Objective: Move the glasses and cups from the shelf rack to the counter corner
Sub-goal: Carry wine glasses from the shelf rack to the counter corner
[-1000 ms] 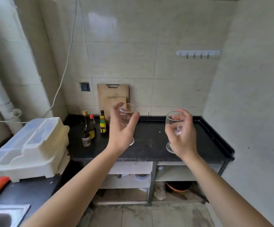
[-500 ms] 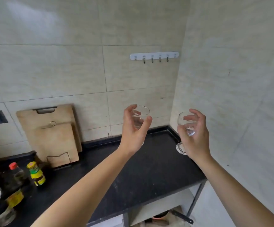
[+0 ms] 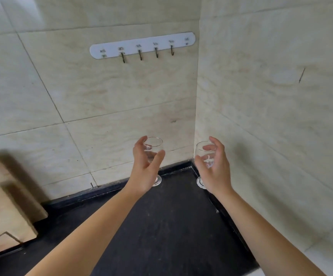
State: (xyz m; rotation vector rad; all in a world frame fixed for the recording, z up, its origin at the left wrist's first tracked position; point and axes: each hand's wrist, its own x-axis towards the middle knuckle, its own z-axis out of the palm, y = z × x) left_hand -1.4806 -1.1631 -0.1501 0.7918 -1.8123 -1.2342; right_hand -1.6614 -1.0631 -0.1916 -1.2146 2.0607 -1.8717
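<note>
A small stemmed glass is held by its bowl in the left hand, with the thumb on the near right side and the fingers curled around the far left. A second stemmed glass is held the same way in the right hand, thumb at the lower left of the bowl, fingers wrapped over the right side. Both grips are closed around the bowls, not the stems.

From left to right: a wooden cutting board is leaned against the tiled wall at the far left edge. A white hook strip is fixed high on the back wall. Below it, the two glasses are held upright over the far right corner of the black counter, where the back wall and the side wall meet. Their round feet are seen just above or at the counter surface; whether they are touching it cannot be told.

Both glasses appear empty and clear; no liquid is seen in either bowl.

Risks are judged as follows. The right glass is close to the side wall and the counter's raised edge, so its foot or rim could be knocked if it is lowered carelessly. A glass set down tilted on its narrow foot could be tipped over. The two glasses could also be clinked together if placed too near each other.
</note>
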